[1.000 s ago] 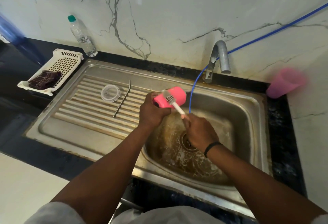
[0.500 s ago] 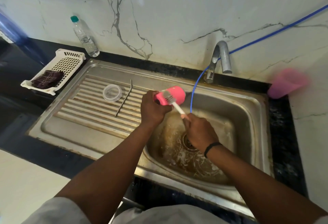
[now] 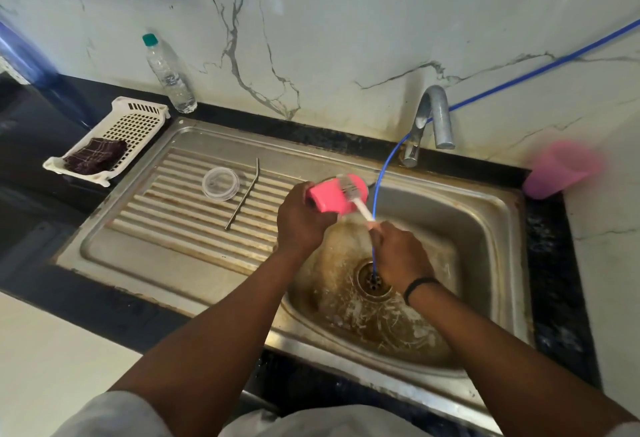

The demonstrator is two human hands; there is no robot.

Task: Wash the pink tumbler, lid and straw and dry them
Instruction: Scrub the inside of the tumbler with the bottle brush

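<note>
Left hand (image 3: 300,220) still grips the pink plastic tumbler (image 3: 334,195); right hand (image 3: 398,251) pinches a white bristle brush (image 3: 356,199), bristles now further along its side, so scrubbing continues.

No readable text, label, brand, number or sign anywhere in view. Label on the clear water bottle (image 3: 168,76) too small and blurred to make out.
</note>
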